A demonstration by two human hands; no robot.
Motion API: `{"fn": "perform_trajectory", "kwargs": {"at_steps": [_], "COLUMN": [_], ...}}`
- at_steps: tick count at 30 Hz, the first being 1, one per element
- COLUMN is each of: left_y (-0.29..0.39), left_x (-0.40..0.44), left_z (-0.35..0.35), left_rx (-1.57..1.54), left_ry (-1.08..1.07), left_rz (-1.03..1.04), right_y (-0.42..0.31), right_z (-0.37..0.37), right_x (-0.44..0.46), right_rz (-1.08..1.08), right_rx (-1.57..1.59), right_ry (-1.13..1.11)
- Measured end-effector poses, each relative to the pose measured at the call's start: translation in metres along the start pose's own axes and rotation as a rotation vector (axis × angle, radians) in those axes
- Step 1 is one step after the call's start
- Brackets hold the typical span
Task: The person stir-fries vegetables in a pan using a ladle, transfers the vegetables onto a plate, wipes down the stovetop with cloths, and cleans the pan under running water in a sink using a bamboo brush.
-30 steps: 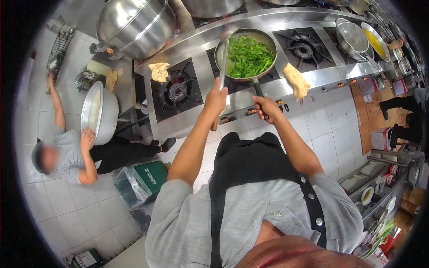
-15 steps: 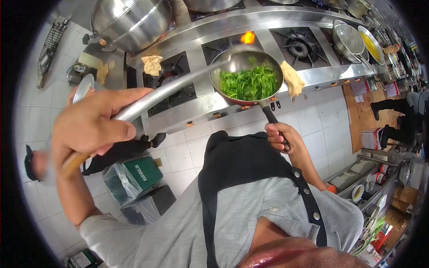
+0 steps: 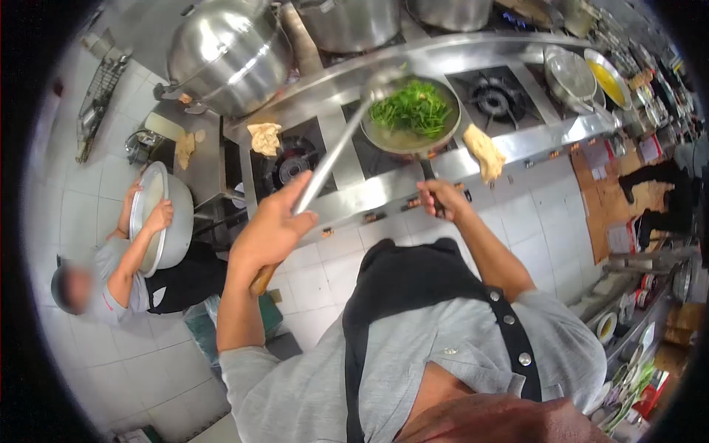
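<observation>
My left hand (image 3: 273, 229) is closed round the long metal handle of a ladle (image 3: 336, 151), whose wooden end sticks out below my palm. The ladle's bowl, smeared by motion, is at the pan's far left rim. My right hand (image 3: 447, 199) grips the dark handle of a frying pan (image 3: 395, 142) over a stove burner. Chopped leafy greens (image 3: 413, 107) lie heaped in the pan, with some liquid at the near side.
Folded cloths (image 3: 484, 151) (image 3: 264, 139) lie on the steel stove (image 3: 517, 125) either side of the pan. Large pots (image 3: 229, 63) stand behind. A strainer (image 3: 570, 74) rests at right. At left, a co-worker holds a big pot (image 3: 177, 221); another person's legs (image 3: 650, 181) show at right.
The ladle and my left hand have moved right and away from the camera. The greens have shifted toward the pan's far side. The visible flame is gone. The co-worker's pot has come into view.
</observation>
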State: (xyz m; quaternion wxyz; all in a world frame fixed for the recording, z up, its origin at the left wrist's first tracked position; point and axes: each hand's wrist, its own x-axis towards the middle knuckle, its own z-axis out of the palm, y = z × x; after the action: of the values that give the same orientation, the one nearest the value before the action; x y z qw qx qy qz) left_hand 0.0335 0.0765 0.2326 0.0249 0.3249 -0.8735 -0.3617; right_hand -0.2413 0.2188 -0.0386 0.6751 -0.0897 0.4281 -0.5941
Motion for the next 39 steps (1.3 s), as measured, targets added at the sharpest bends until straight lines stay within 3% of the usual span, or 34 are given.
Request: {"fn": "perform_trajectory", "kwargs": {"at_steps": [4, 6, 7, 9, 11, 15, 19, 20, 23, 25, 27, 29, 31, 34, 37, 39], "left_y": [0.000, -0.038, -0.068, -0.065, -0.085, -0.096, -0.085, -0.065, -0.127, -0.103, -0.032, -0.065, -0.114, -0.088, -0.046, -0.059], "left_x": [0.011, 0.041, 0.060, 0.093, 0.083, 0.066, 0.115, 0.094, 0.066, 0.089, 0.106, 0.090, 0.073, 0.101, 0.120, 0.099], "left_z": [0.037, 0.081, 0.109, 0.147, 0.201, 0.158, 0.193, 0.191, 0.183, 0.165, 0.154, 0.184, 0.185, 0.153, 0.133, 0.136], "left_rx": [-0.228, -0.057, 0.126, 0.072, 0.247, 0.259, 0.135, 0.091, 0.177, 0.041, -0.049, -0.026, 0.092, -0.060, -0.090, -0.130], "left_ry": [0.010, 0.142, 0.270, -0.030, -0.020, -0.106, -0.022, -0.076, 0.058, -0.092, -0.144, -0.085, 0.059, -0.063, -0.124, -0.043], "left_rz": [-0.257, -0.050, 0.210, -0.222, -0.088, -0.037, -0.056, -0.152, 0.231, -0.095, -0.349, -0.194, 0.224, -0.200, -0.329, -0.192], "right_y": [-0.003, 0.006, 0.007, 0.005, 0.008, 0.008, 0.013, 0.010, 0.005, 0.009, 0.007, -0.001, -0.002, 0.005, -0.002, -0.005], "right_z": [0.016, 0.010, 0.008, 0.007, 0.007, -0.001, 0.000, -0.004, -0.015, -0.014, -0.007, -0.006, -0.012, -0.012, -0.005, -0.011], "right_x": [-0.003, 0.003, 0.005, 0.013, 0.011, 0.002, 0.005, 0.002, 0.007, 0.007, 0.002, -0.002, 0.003, 0.002, -0.002, -0.001], "right_rz": [0.062, 0.057, 0.053, 0.045, 0.040, 0.028, 0.054, 0.049, 0.041, 0.050, 0.049, 0.058, 0.034, 0.035, 0.035, 0.044], "right_rx": [0.097, 0.098, 0.094, 0.078, 0.050, 0.031, 0.034, 0.021, 0.017, 0.010, -0.011, -0.031, -0.006, 0.011, 0.048, -0.021], "right_ry": [0.102, 0.079, 0.066, 0.078, 0.098, 0.119, 0.095, 0.088, 0.093, 0.084, 0.050, 0.077, 0.075, 0.098, 0.105, 0.088]}}
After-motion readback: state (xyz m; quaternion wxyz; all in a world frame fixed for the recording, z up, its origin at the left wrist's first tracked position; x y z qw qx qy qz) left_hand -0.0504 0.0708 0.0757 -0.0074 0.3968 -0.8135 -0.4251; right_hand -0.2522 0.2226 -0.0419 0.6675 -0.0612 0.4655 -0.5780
